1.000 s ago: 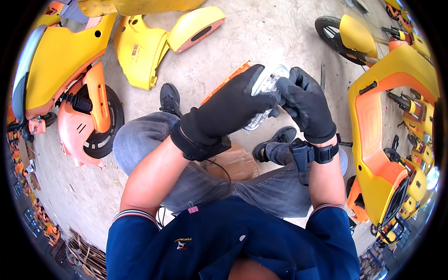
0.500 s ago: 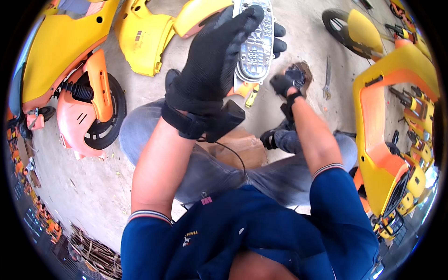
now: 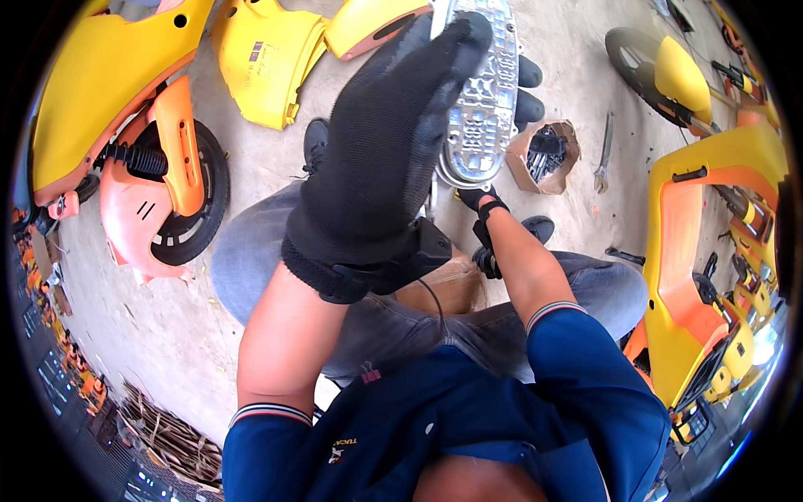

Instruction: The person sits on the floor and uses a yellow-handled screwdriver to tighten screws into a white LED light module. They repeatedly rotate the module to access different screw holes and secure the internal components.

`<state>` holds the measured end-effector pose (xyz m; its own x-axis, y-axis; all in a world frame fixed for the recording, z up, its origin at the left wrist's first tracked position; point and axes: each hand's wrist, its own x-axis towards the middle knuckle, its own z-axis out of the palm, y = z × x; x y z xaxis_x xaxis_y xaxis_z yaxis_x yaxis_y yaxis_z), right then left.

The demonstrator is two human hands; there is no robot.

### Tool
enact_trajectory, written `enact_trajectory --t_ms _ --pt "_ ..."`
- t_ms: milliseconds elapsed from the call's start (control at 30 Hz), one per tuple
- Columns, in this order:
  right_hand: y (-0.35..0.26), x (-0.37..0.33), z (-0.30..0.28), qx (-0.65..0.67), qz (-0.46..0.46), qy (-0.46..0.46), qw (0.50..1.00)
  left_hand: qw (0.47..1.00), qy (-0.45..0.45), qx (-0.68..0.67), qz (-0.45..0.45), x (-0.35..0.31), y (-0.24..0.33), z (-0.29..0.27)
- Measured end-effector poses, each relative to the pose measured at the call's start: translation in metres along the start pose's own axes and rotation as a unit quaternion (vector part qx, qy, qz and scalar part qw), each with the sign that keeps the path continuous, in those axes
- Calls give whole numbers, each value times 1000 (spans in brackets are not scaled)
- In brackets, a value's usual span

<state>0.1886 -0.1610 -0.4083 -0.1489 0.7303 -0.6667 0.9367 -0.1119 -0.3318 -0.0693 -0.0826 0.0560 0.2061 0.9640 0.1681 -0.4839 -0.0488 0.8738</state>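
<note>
My left hand [image 3: 376,125], in a black glove, is raised close to the camera and closed around an oval display panel [image 3: 481,109] with a clear, silvery face. Its thumb lies across the face, and fingertips show past the far edge. Just beneath the panel's lower end is my right hand [image 3: 477,198], low over the floor and also gloved. The panel covers most of its fingers, and a small bit of yellow shows beside them. Whether it grips anything is hidden.
An open cardboard box [image 3: 542,159] with dark parts stands right of the panel, near a wrench [image 3: 604,155] on the floor. Yellow body panels [image 3: 263,67] lie ahead. A yellow and orange scooter [image 3: 180,167] stands left, and a scooter frame [image 3: 669,243] right. Cardboard [image 3: 443,289] lies between my legs.
My right hand has moved left from the box of dark parts to below the panel. My left hand and the display panel have shifted slightly right and down.
</note>
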Motion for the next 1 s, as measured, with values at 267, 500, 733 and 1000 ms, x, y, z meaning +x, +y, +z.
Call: enact_trajectory --t_ms 267,500,733,1000 --pt "-19 -34 -28 0 17 -27 999 989 64 -65 -113 3 9 5" --pt "-59 -71 -83 -9 130 99 987 984 78 -83 -138 7 8 16" --pt "-11 -54 -195 178 127 114 969 968 50 -182 -166 14 -7 20" --pt "-88 -212 -390 243 -50 289 925 986 46 -56 -149 17 -16 32"
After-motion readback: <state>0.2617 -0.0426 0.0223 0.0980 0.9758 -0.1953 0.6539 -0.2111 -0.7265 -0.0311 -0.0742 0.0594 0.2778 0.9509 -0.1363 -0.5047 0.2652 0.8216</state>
